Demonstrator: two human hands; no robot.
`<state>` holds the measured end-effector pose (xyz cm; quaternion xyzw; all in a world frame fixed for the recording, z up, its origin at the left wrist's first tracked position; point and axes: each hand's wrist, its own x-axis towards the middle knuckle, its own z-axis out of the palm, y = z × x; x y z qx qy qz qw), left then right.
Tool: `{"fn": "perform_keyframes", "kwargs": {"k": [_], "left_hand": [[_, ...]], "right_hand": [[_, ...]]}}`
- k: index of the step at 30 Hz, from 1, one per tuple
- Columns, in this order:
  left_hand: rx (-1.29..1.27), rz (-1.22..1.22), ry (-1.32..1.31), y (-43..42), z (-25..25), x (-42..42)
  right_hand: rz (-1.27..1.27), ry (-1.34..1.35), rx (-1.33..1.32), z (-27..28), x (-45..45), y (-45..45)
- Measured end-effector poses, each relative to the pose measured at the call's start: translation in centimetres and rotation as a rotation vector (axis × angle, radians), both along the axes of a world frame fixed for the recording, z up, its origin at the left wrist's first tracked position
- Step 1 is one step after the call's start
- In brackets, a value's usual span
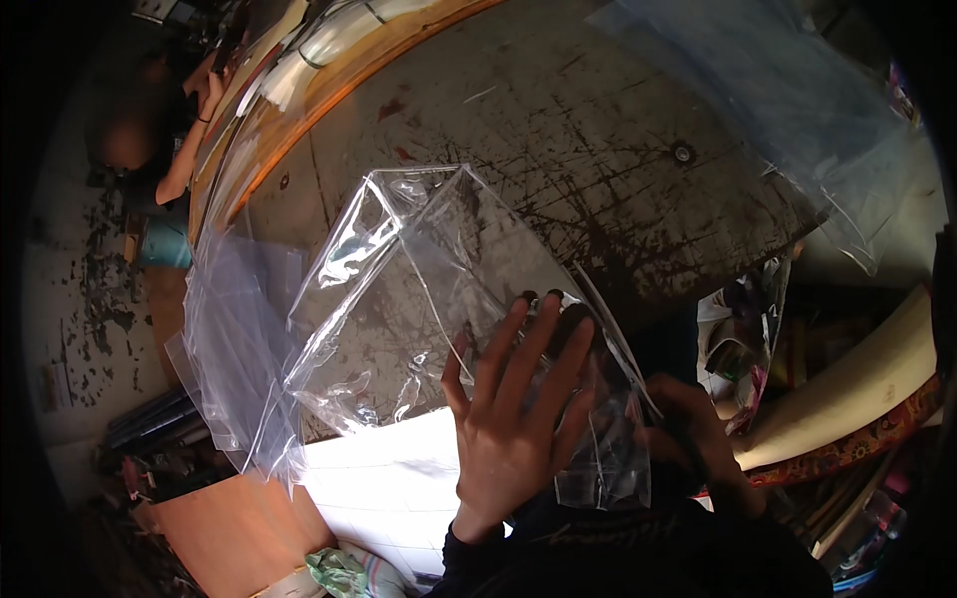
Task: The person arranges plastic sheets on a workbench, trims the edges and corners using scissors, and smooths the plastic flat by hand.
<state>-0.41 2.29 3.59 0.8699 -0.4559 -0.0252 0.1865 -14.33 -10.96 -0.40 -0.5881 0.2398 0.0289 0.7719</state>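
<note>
Head view: saw clear plastic (pixel 399 299) stretching lengthwise ahead-left from nearer left hand (pixel 508 429) with splayed fingers, couldn't tell right hand (pixel 698 424) grip.

Passage is afforded over the table (pixel 588 110) between the clear bag (pixel 399 299) and the blue sheet (pixel 788 95). The near side is obstructed by the clear bag, on which the left hand (pixel 518 404) is laid; its right edge is flanked by the right hand (pixel 701 429). The left side is blocked by the plastic stack (pixel 237 339), the far-left edge by the white bundle (pixel 327 42).
</note>
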Motion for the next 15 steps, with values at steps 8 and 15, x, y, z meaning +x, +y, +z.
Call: {"fn": "perform_keyframes", "kwargs": {"k": [8, 15], "left_hand": [[-0.082, 0.043, -0.010, -0.6, -2.1, 0.7], [-0.097, 0.039, -0.025, -0.6, -2.3, 0.9]], "right_hand": [[-0.047, -0.006, 0.119, -0.4, 0.1, 0.1], [-0.018, 0.015, 0.057, -0.2, -0.2, -0.4]]}}
